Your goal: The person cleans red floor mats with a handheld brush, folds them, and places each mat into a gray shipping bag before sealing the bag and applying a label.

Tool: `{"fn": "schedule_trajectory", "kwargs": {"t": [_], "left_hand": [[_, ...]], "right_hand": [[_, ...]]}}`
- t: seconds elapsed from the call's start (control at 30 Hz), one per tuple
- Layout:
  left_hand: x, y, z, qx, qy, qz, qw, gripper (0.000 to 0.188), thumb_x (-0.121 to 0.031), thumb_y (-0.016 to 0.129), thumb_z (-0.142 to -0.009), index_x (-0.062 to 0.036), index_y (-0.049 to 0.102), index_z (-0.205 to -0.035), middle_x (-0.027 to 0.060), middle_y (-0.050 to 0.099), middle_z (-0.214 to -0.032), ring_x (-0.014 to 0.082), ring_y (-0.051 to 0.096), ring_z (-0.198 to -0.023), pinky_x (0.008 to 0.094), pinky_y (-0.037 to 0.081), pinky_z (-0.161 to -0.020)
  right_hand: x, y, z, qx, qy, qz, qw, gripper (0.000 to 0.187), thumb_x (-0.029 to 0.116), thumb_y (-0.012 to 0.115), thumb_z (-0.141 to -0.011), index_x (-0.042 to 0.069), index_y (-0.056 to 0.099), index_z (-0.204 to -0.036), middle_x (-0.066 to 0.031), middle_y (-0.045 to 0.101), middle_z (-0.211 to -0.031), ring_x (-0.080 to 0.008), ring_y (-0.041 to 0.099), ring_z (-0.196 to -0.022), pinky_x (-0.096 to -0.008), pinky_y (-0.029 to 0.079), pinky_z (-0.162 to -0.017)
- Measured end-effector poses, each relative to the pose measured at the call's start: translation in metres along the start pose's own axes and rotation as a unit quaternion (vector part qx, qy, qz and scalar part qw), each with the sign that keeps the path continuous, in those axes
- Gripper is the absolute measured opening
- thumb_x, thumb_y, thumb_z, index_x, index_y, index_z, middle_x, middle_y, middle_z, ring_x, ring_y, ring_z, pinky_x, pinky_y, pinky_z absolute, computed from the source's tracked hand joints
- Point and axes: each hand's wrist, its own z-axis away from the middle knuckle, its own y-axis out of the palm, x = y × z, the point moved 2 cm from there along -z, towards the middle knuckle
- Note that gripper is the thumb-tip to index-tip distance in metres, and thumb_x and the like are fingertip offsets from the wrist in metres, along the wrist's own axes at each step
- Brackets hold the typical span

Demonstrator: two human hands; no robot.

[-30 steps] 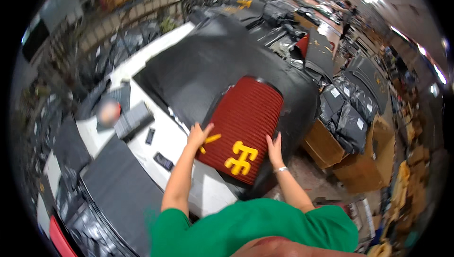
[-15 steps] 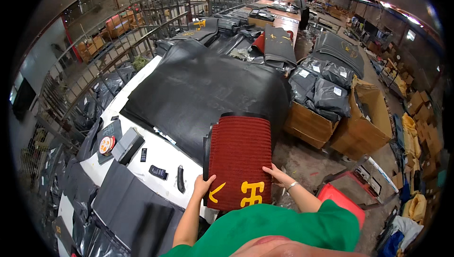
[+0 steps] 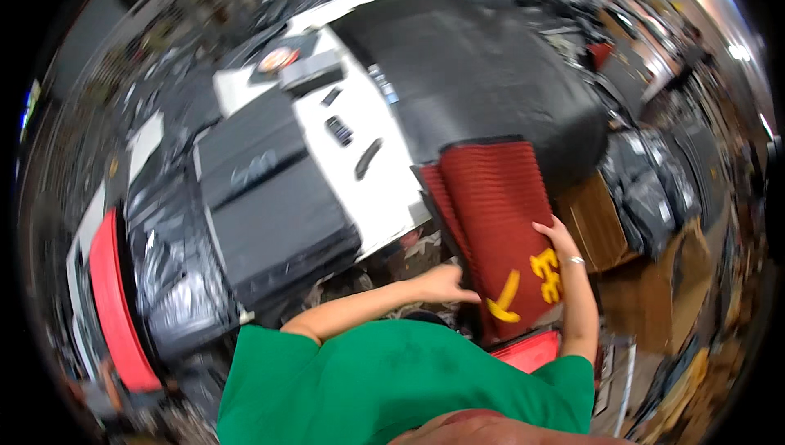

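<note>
A folded red ribbed floor mat (image 3: 499,200) with yellow characters and a black backing hangs in front of me, its far end on the black sheet. My right hand (image 3: 560,239) grips the mat's right edge, thumb on the ribbed face and the other fingers out of sight behind it. Just off the mat's left side is my left hand (image 3: 448,284), holding nothing, its thumb stretched apart from the loosely curled fingers. A large black sheet (image 3: 482,60) covers the table beyond. To the left, a black curved-handled cutter (image 3: 369,159) lies on the white tabletop (image 3: 380,212).
A phone-like black device (image 3: 338,130), a dark grey box (image 3: 311,74) and a roll of tape (image 3: 278,59) lie farther left. Folded dark mats (image 3: 270,191) and a red stool (image 3: 118,306) are at left. Cardboard boxes (image 3: 642,298) and plastic-wrapped packs (image 3: 650,187) stand at right.
My view has swung left and downward. The left hand has let go of the mat and moved off its edge. The right hand keeps hold, and the mat now slants.
</note>
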Motion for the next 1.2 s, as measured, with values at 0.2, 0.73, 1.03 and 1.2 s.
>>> {"fn": "schedule_trajectory", "kwargs": {"t": [0.2,0.73,1.03,1.2], "left_hand": [[-0.006,0.049,0.076,-0.099,0.447,-0.047,0.888,0.036,-0.035,0.038,-0.089,-0.0074,0.060,-0.088,0.0125,0.062,-0.077,0.0310,0.058,-0.075,0.0422,0.045,-0.062],[0.512,-0.148,0.254,-0.677,-0.192,-0.095,0.705,0.037,-0.008,0.055,-0.075,-0.0028,0.052,-0.111,0.0161,0.056,-0.110,0.0315,0.049,-0.107,0.0397,0.042,-0.089],[0.545,-0.192,0.243,-0.463,-0.223,-0.170,0.841,0.038,-0.024,0.071,-0.063,-0.0120,0.058,-0.097,0.0087,0.060,-0.100,0.0261,0.057,-0.096,0.0419,0.038,-0.083],[0.418,-0.108,0.279,-0.385,-0.093,-0.233,0.888,0.033,-0.026,0.071,-0.063,-0.0109,0.062,-0.091,0.0073,0.052,-0.118,0.0266,0.047,-0.111,0.0435,0.037,-0.091]], "right_hand": [[-0.022,0.035,0.057,0.172,0.096,0.047,0.979,0.073,0.022,0.073,-0.070,0.000,0.035,-0.129,-0.0099,0.049,-0.122,-0.0210,0.048,-0.109,-0.0331,0.038,-0.093],[-0.107,0.298,0.136,-0.042,0.024,-0.007,0.999,0.053,0.008,0.068,-0.073,-0.001,0.044,-0.120,-0.0091,0.055,-0.113,-0.0198,0.054,-0.098,-0.0312,0.042,-0.086],[-0.095,0.325,0.184,-0.184,-0.001,-0.014,0.983,0.049,0.010,0.065,-0.075,-0.001,0.046,-0.119,-0.0085,0.055,-0.114,-0.0201,0.053,-0.098,-0.0306,0.042,-0.086],[-0.095,0.297,0.178,-0.198,-0.043,-0.015,0.979,0.045,0.008,0.062,-0.076,0.000,0.047,-0.118,-0.0074,0.055,-0.111,-0.0191,0.053,-0.097,-0.0299,0.041,-0.086]]}}
